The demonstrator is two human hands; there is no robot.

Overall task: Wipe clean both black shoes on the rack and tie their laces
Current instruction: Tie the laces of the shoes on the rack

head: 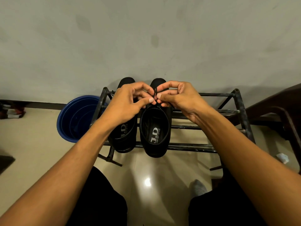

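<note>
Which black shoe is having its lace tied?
The right-hand shoe, farther from the blue bucket: left hand and right hand both pinch its lace. The other shoe sits beside the bucket.

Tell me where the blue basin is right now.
In the head view, the blue basin stands on the floor at the left, beside the left end of the black shoe rack and near the wall.

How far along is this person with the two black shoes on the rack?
Done: wiping seems over, since neither hand holds a cloth, though cleanliness is hard to judge. In hand: the left hand and right hand both pinch the lace of the right shoe, mid-knot. Left: finishing that knot; the left shoe has its laces hidden behind the left hand, so possibly those too.
</note>
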